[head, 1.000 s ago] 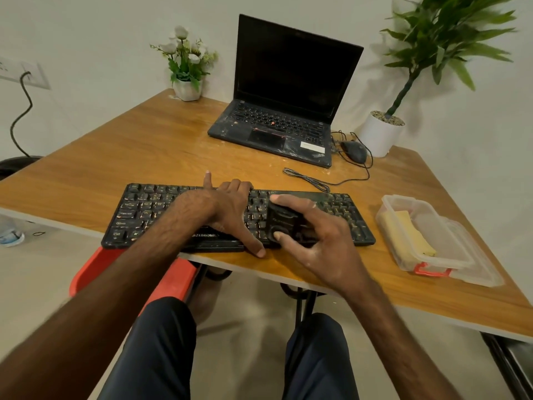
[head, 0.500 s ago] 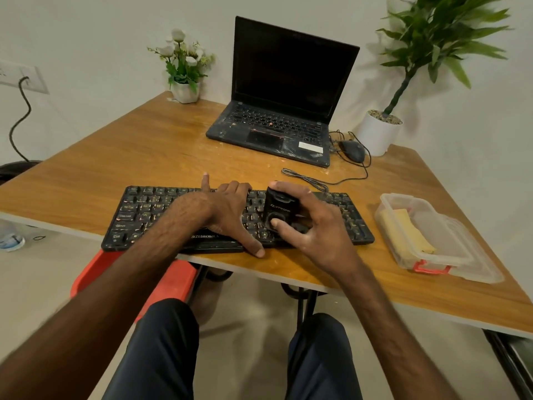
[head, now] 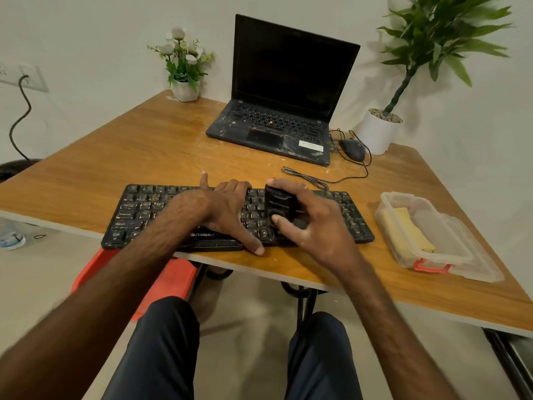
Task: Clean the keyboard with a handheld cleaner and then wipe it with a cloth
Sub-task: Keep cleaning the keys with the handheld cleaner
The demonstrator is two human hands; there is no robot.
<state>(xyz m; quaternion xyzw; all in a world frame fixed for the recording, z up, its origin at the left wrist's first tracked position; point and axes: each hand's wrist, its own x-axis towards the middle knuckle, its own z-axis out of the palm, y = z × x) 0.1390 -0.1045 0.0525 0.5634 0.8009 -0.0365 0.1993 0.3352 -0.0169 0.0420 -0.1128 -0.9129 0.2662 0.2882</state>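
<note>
Black keyboard [head: 138,209] lies flat along the near edge of a wooden table [head: 144,148], its front rim almost flush with that edge. Brand lettering shows on the front lip below the keys.

Left hand [head: 227,209] rests palm-down on the middle of the keyboard, fingers loosely spread: thumb stretched forward past the front rim onto the table, one finger raised off the far row, the others curled over the back edge. It grips nothing, only presses the board down.

Right hand [head: 314,226] is wrapped round a small black handheld cleaner [head: 278,207], thumb on its near face and fingers over the top and far side. Cleaner stands upright on the keys just right of centre, its lower end touching the keyboard (what the underside looks like is hidden).

Clear plastic container [head: 427,235] sits on the table to the right of the keyboard, apart from it, red clip at its near end. Yellow cloth [head: 403,229] lies folded inside.

Farther back: open black laptop [head: 277,93], screen dark; a mouse [head: 352,149] with looped cable just to its right; a white pot of small white flowers [head: 184,67] at the far corner; a taller green plant [head: 432,39] in a white pot at the right.

Dark trousers and a red seat show below the table.
</note>
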